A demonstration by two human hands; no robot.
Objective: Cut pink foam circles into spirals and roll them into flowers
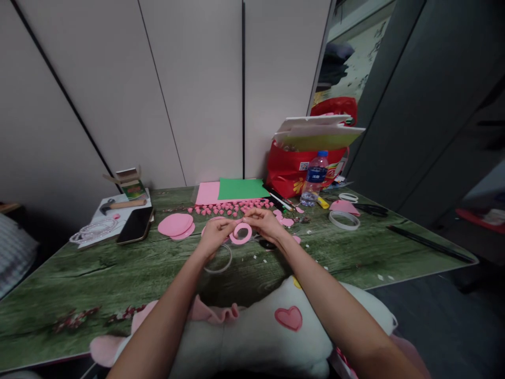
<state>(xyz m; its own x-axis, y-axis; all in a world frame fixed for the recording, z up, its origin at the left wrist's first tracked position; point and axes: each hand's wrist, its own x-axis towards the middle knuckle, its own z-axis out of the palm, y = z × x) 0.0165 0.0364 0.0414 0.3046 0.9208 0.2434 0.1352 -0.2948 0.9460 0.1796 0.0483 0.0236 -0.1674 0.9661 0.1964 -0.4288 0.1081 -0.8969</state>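
Note:
Between my two hands hangs a curled pink paper strip (241, 239), bent round into a spiral or ring. My left hand (215, 236) pinches it from the left and my right hand (264, 223) pinches it near its top from the right. The fingertips of both hands almost meet above the ring. Under my left hand lies a clear tape ring (221, 268) on the table. Just behind my hands are rows of small rolled pink paper rosebuds (232, 206). Pink paper discs (175, 225) lie in a stack to the left.
Pink paper scraps (286, 221) and white bits lie at the right, near a tape roll (344, 220) and black scissors (369, 209). A water bottle (314, 179) stands before a red bag (286, 168). At left are a phone (135, 225) and hammer (124, 205). A plush (252, 337) fills my lap.

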